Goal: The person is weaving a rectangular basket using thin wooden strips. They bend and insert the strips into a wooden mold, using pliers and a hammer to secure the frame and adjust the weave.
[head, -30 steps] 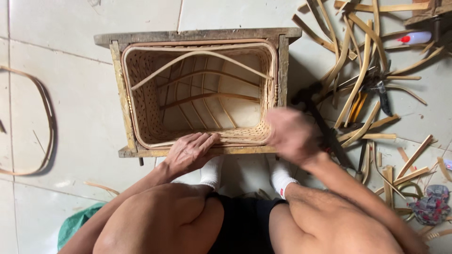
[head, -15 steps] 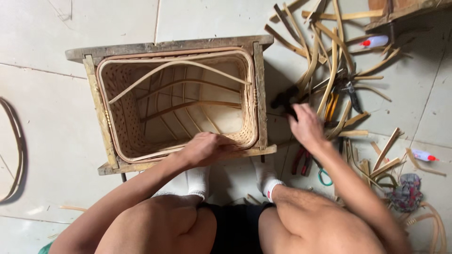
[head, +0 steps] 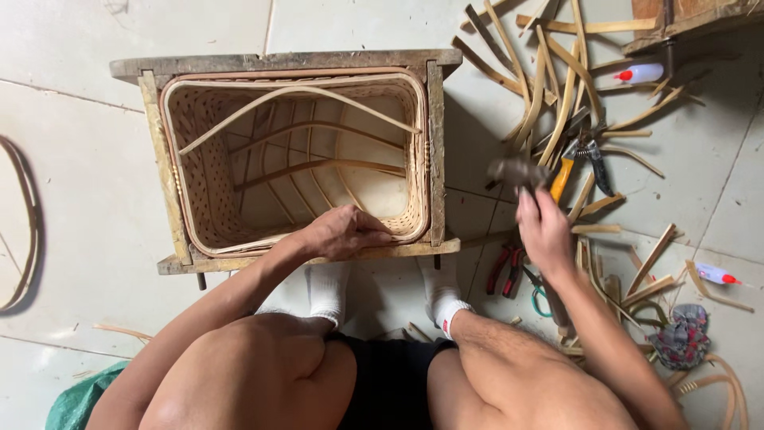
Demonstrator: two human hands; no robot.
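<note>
A: Nearest the body, what is each hand doing?

B: The left hand lies palm-down, fingers spread flat, on the near rim of the woven rattan basket, pressing it against the wooden frame that boxes it in. It grips nothing; it steadies. The right hand is off to its own side, fingers curled around the handle of a hammer whose blurred head hangs just beyond the fingertips.

A: So which step would you call it?

B: Fixing the rim, I'd judge: basket braced, hammer in hand. The next move calls for bringing the hammer across to the rim beside the left hand, keeping clear of its fingers.

A: And farther out?

B: Beyond the right hand, yellow-handled pliers and a scatter of bamboo strips lie on the tiled floor; red-handled cutters sit just below its wrist.
</note>
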